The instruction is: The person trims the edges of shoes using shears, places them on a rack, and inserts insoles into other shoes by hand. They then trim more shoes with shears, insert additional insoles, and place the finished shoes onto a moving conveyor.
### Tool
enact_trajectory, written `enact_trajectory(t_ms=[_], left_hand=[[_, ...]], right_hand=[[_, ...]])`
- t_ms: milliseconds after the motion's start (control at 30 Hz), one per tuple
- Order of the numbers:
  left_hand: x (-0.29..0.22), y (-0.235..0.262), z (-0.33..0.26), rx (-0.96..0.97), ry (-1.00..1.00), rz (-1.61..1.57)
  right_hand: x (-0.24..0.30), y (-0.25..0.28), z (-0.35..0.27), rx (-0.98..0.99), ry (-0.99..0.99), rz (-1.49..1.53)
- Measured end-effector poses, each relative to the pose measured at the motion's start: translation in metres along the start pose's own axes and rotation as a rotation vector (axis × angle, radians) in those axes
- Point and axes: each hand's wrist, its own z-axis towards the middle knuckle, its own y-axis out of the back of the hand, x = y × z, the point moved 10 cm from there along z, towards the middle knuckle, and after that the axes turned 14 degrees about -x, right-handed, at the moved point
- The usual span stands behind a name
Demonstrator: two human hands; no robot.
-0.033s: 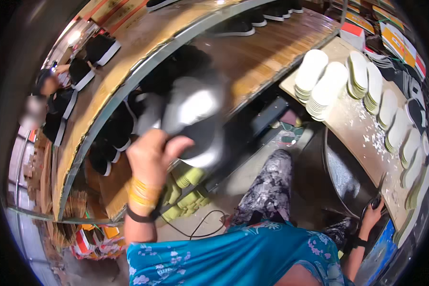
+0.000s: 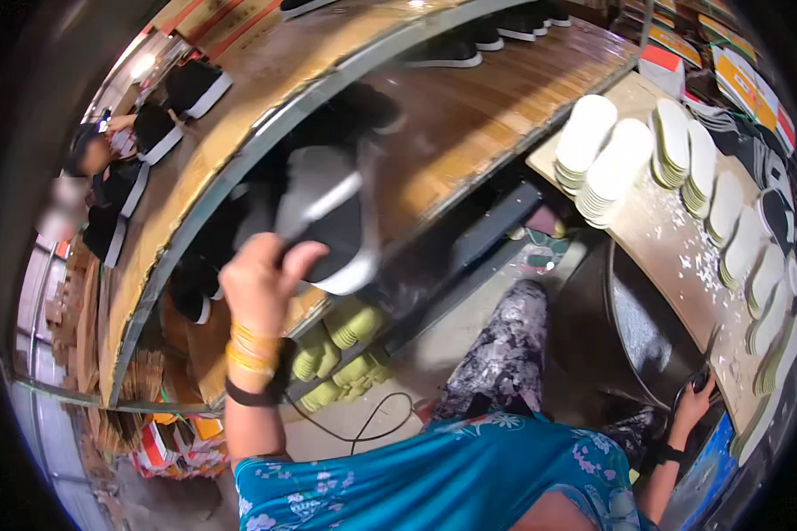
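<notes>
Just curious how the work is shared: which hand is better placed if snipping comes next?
Probably the right hand: it grips the scissors, beside the table. The left hand is busy with a blurred black shoe at the shelf.

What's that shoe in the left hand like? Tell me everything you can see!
The shoe is blurry. It looks black and dark grey, with a pale band across its middle and a white sole edge curving round its lower end. It might be cloth, but I can't be sure. It's tilted, held in the left hand by its lower left side. A wooden shelf is behind; I can't tell if they touch.
</notes>
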Motion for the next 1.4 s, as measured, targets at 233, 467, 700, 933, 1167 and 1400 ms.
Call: enact_trajectory(t_ms=[233, 467, 700, 933, 1167, 1400], left_hand=[[0.34, 0.063, -0.076, 0.079, 0.054, 0.734], [0.294, 0.022, -0.054, 0.28, 0.179, 0.709], [-0.048, -0.168, -0.029, 0.876, -0.117, -0.351], [-0.415, -0.147, -0.127, 0.976, -0.901, -0.921], [-0.572, -0.096, -0.267, 0.857, -1.192, -1.056], [-0.576, -0.139, -0.312, 1.038, -0.999, -0.879]], right_hand=[[-0.019, -0.032, 0.011, 0.052, 0.14, 0.078], [-0.019, -0.014, 0.005, 0.028, 0.157, 0.043], [0.049, 0.041, -0.015, 0.033, -0.008, -0.143], [-0.038, 0.133, -0.021, -0.31, -0.355, 0.829], [-0.199, 0.348, -0.137, -0.422, -0.807, 0.405], [-0.261, 0.535, -0.135, -0.864, -0.443, -0.767]])
